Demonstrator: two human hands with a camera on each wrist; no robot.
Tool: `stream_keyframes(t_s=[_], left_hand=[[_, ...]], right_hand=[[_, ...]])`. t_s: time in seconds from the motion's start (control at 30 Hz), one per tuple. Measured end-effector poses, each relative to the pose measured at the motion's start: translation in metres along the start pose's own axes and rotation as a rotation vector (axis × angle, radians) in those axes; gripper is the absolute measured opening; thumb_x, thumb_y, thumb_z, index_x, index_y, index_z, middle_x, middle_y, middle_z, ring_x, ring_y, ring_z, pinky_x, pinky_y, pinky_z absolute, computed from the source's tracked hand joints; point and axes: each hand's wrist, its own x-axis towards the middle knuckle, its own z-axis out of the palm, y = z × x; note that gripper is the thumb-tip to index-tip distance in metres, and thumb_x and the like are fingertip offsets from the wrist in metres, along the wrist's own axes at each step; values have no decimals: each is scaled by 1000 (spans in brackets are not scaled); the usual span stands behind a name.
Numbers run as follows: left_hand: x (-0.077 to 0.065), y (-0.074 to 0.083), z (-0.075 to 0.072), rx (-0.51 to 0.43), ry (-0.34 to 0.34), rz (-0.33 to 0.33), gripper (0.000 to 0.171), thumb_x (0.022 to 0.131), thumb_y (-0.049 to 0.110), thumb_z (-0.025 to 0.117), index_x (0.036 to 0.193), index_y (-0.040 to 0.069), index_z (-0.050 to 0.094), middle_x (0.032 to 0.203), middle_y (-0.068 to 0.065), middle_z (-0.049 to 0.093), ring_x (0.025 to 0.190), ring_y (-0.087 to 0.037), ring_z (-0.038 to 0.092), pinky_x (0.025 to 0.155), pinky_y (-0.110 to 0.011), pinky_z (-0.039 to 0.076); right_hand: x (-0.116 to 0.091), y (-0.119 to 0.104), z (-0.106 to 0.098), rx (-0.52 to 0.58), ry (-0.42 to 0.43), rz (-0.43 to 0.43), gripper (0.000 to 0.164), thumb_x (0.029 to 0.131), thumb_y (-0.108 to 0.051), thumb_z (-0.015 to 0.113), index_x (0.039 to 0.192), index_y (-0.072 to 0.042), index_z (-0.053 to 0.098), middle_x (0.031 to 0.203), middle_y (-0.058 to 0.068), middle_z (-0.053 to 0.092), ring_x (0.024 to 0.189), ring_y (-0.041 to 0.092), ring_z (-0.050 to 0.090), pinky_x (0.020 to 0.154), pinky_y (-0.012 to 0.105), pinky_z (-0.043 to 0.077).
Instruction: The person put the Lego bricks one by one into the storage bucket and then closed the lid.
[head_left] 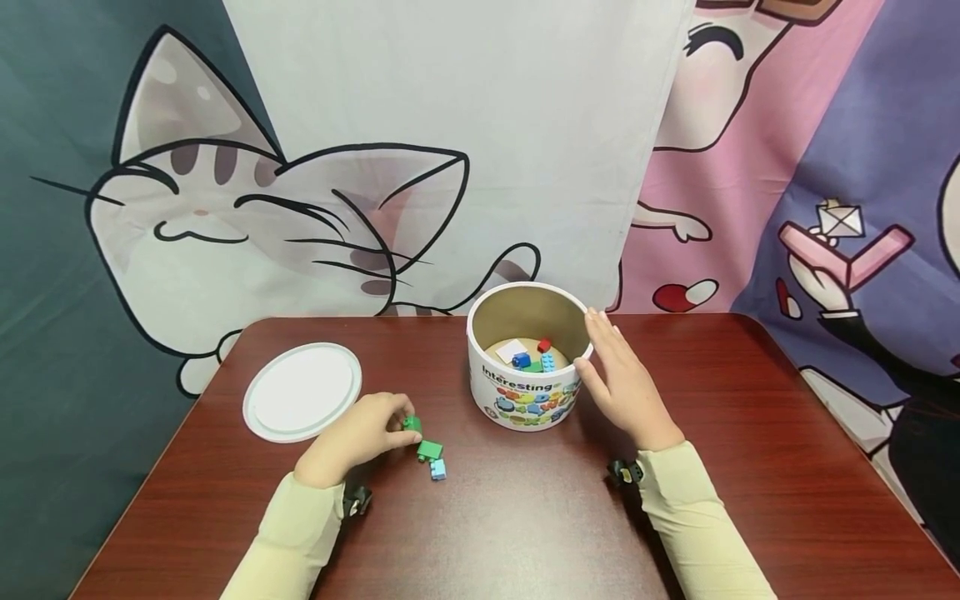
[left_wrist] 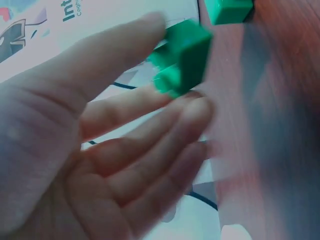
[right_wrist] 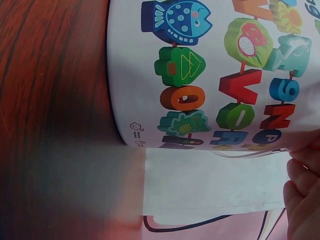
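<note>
My left hand (head_left: pixel 367 435) pinches a green toy brick (left_wrist: pixel 192 57) between thumb and index finger, left of the round container. Close by on the table lie a second green brick (head_left: pixel 430 451) and a light blue brick (head_left: pixel 438 469). The white cylindrical container (head_left: pixel 487 385), printed with colourful letters and shapes, stands lidless at the back. Inside it are blue (head_left: pixel 522 360), light blue (head_left: pixel 548 362), green and red (head_left: pixel 543 344) bricks and a white piece (head_left: pixel 511 350). Along the container's right side, my right hand (head_left: pixel 622 383) rests with fingers straight at the rim.
A round white lid (head_left: pixel 303 392) lies flat on the brown wooden table (head_left: pixel 525 517) at the left. Behind the table's back edge hangs a cloth (head_left: pixel 480 100) printed with cartoon figures. Both wrists carry small dark cameras (head_left: pixel 626 472).
</note>
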Motion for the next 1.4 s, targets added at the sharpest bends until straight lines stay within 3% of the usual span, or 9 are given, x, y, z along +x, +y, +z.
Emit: stream_keyframes(t_s=[0.2,0.47,0.73,0.93,1.13,1.23,1.4], left_hand=[[6,8,4,6,171,4,26,87,25,81,103,11,67,92,2,64,87,-16,66,81,-38,56],[16,20,1,-34,319,94,32,86,25,83,110,10,68,103,-1,67,93,-18,67,86,-40,56],[31,32,-9,-76,406,149,33,85,25,83,111,11,68,101,0,68,97,-18,66,90,-41,54],[44,43,-16,-120,507,177,34,84,25,85,112,12,69,100,-1,69,95,-19,67,86,-40,54],[60,60,-20,-180,590,234,36,82,19,86,113,7,71,103,-5,71,93,-18,70,86,-33,57],[67,68,-20,-232,607,257,35,82,16,86,111,5,71,101,-6,72,91,-17,71,85,-28,57],[81,79,-20,-310,604,235,32,83,16,85,110,5,71,98,-7,75,87,-17,73,82,-24,58]], right_hand=[[-1,0,0,4,-1,7,68,100,-30,60,156,0,34,163,15,31,150,36,26,125,36,12],[0,1,1,-1,-3,14,69,100,-32,59,156,-2,34,163,14,31,151,35,26,125,37,13],[-1,1,2,3,13,1,67,101,-30,59,156,-1,34,163,14,31,151,35,27,125,37,13],[-1,0,1,6,13,6,67,100,-29,60,155,0,35,162,15,32,151,35,27,125,37,13],[-1,0,1,8,9,11,68,100,-30,60,156,0,35,163,15,32,151,36,26,125,35,12],[-1,-1,1,9,3,17,68,100,-31,60,156,0,34,163,15,31,151,34,25,125,35,12],[-1,-1,1,14,10,12,69,100,-31,60,156,-1,34,163,15,31,150,37,27,125,37,13]])
